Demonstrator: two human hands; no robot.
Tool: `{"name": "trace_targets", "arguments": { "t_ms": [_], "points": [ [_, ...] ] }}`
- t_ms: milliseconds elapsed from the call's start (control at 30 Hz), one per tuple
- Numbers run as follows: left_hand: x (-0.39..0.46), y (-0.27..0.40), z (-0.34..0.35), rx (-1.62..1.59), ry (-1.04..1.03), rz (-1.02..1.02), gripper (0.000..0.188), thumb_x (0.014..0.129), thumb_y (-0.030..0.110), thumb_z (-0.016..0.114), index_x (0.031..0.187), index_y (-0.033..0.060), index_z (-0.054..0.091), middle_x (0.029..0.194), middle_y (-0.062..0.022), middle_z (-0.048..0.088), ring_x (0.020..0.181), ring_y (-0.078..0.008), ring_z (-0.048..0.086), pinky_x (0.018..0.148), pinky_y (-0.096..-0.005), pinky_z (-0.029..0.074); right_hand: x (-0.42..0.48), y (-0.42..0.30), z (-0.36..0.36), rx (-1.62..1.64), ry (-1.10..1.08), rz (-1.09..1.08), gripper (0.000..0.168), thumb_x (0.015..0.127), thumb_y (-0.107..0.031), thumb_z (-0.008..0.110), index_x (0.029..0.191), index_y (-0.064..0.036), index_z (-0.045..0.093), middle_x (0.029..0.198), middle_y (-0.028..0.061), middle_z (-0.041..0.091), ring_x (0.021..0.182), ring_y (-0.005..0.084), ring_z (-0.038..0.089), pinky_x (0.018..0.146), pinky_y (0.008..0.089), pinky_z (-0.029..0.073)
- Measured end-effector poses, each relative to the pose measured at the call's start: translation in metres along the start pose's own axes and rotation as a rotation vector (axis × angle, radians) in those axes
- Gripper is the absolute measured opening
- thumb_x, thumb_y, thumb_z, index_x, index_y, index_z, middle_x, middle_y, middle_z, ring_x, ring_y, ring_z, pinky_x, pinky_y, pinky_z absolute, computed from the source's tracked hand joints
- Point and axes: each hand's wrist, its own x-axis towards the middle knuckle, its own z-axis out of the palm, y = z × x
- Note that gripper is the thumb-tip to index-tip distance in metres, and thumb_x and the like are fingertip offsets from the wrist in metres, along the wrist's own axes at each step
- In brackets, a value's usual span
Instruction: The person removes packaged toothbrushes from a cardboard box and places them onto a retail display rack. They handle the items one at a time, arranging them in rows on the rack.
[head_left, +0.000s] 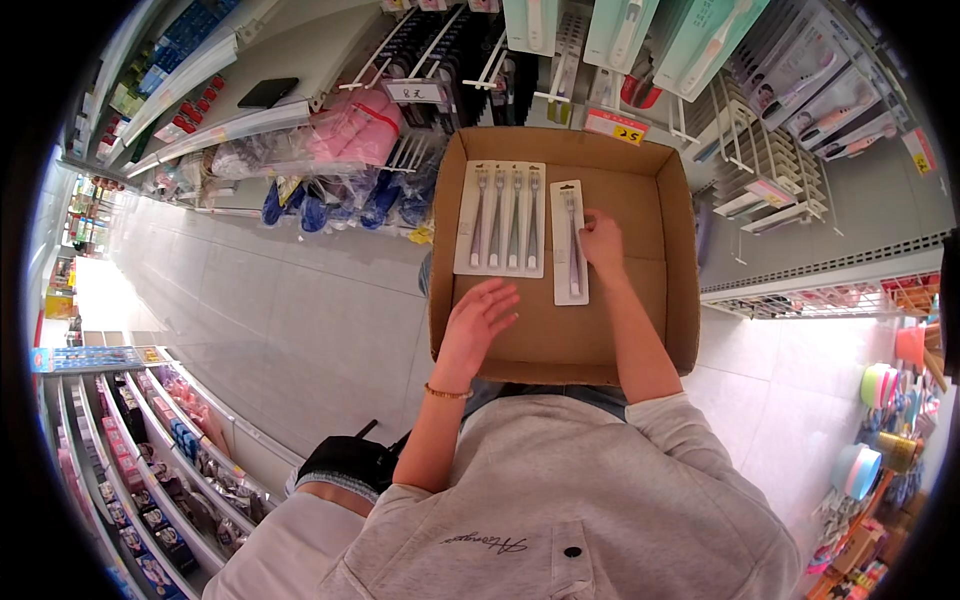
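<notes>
A shallow cardboard box (622, 322) stands open before me. On its left side lies a row of toothbrushes (499, 217), several in number, on white cards that seem to overlap. To the right of them is a single carded toothbrush (568, 277), slightly tilted. My right hand (604, 244) grips this card's right edge with curled fingers; the thumb is partly hidden. My left hand (480, 319) hovers over the box's near left part, below the row, holding nothing, its fingers apart.
Hooks with hanging toothbrush packs (626, 34) and a price tag (616, 126) adjoin the box's far side. Bagged blue slippers (315, 214) hang left, below a shelf bearing a dark flat object (268, 93). Another person (300, 517) is close at my left. A wire shelf rack (825, 296) stands right.
</notes>
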Motion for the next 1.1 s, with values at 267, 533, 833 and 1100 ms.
{"name": "trace_targets", "arguments": {
  "t_ms": [267, 533, 833, 1100],
  "points": [
    [-0.003, 0.002, 0.002, -0.001, -0.004, 0.016, 0.038, 0.092, 0.022, 0.046, 0.124, 0.0014, 0.045, 0.124, -0.0153, 0.052, 0.114, -0.0261, 0.051, 0.095, -0.0405, 0.042, -0.008, -0.018, 0.009, 0.046, -0.09, -0.067, 0.036, 0.07, -0.006, 0.058, 0.105, -0.003, 0.063, 0.086, 0.0159, 0.067, 0.08, 0.0296, 0.065, 0.075, 0.0376, 0.051],
    [-0.002, 0.002, 0.001, -0.003, 0.013, 0.004, 0.036, 0.091, 0.021, 0.049, 0.121, 0.0018, 0.047, 0.12, -0.0149, 0.054, 0.112, -0.0253, 0.053, 0.094, -0.0396, 0.043, -0.034, -0.066, -0.007, -0.322, -0.229, -0.217, 0.032, 0.077, -0.024, 0.059, 0.102, -0.004, 0.063, 0.089, 0.0181, 0.065, 0.085, 0.0353, 0.063, 0.075, 0.044, 0.05],
    [-0.003, 0.004, 0.003, -0.004, -0.003, -0.02, 0.035, 0.091, 0.022, 0.05, 0.119, 0.0017, 0.049, 0.117, -0.0149, 0.056, 0.109, -0.0252, 0.054, 0.092, -0.0387, 0.044, -0.058, -0.077, 0.013, -0.478, -0.354, -0.295, 0.063, 0.079, -0.042, 0.06, 0.124, 0.0, 0.046, 0.128, 0.0189, 0.048, 0.121, 0.0339, 0.043, 0.098, 0.0526, 0.033],
    [-0.002, 0.006, 0.015, 0.091, -0.045, 0.003, 0.028, 0.093, 0.016, 0.047, 0.117, 0.001, 0.051, 0.111, -0.0136, 0.059, 0.101, -0.0222, 0.058, 0.087, -0.0339, 0.047, -0.029, -0.075, -0.007, -0.431, -0.392, -0.32, 0.067, 0.081, -0.042, 0.059, 0.132, -0.003, 0.039, 0.135, 0.0198, 0.042, 0.126, 0.0332, 0.04, 0.1, 0.0468, 0.035]
  ]
}}
